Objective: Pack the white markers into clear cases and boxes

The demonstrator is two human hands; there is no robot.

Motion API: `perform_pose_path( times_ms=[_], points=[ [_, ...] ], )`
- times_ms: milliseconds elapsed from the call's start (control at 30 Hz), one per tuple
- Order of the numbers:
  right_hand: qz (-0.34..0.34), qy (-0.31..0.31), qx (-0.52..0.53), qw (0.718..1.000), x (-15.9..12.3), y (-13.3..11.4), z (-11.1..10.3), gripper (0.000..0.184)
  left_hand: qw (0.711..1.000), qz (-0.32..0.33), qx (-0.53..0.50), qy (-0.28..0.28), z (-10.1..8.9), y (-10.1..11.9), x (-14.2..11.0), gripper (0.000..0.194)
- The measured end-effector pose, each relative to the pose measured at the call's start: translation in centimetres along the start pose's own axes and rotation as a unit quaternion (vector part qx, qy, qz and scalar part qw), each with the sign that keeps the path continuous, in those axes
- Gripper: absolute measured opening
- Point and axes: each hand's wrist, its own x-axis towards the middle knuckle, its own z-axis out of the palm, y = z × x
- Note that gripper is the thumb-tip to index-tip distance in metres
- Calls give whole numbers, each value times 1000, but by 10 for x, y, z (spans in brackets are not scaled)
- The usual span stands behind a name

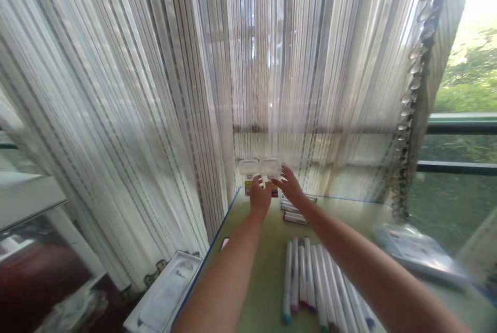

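Note:
Two clear plastic cases (pixel 248 167) with yellow and dark printed labels stand side by side at the far end of the table. My left hand (pixel 260 198) reaches to their lower front, its fingers curled at the inner edge of the right-hand clear plastic case (pixel 269 167). From the other side, my right hand (pixel 289 185) has its fingers at that same case's right edge and lower front. Both hands seem to grip this case, though the contact is small and blurred. Beneath my right forearm lies a row of white markers (pixel 310 281) with coloured ends.
More markers (pixel 295 217) lie crosswise behind the row. A clear plastic package (pixel 421 252) sits at the table's right. On the left are a pink-and-black object (pixel 224 243) at the edge and a white tray-like box (pixel 166 291) below. A striped sheer curtain (pixel 194 89) hangs behind the table.

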Motion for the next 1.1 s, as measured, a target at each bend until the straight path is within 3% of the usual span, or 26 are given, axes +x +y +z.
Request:
perform_pose_path(
  times_ms=[167,367,433,500,567,667,900,1000,1100],
  points=[
    [-21,17,-20,999,-27,-40,-13,78,997,14,13,68,-16,28,-34,34],
    [-25,38,-48,998,-73,-91,-42,76,997,21,-19,78,-31,65,-74,48],
    [-25,35,-33,999,-93,-107,-57,76,996,34,-74,42,-36,77,-87,53],
    [-25,22,-5,999,-115,-121,-74,75,983,54,-171,-31,-40,90,-100,50],
    [-31,5,20,999,-140,-134,-90,71,951,83,-271,-125,-44,103,-114,46],
    [-42,-8,38,998,-179,-152,-112,67,914,91,-318,-236,-50,124,-135,51],
    [-89,21,43,995,-259,-169,-147,61,922,24,-248,-296,-63,161,-181,63],
    [-100,27,45,994,-284,-170,-154,60,932,-21,-202,-299,-65,163,-194,67],
    [-95,24,72,993,-302,-173,-157,61,923,-72,-203,-319,-63,154,-202,70]
  ],
)
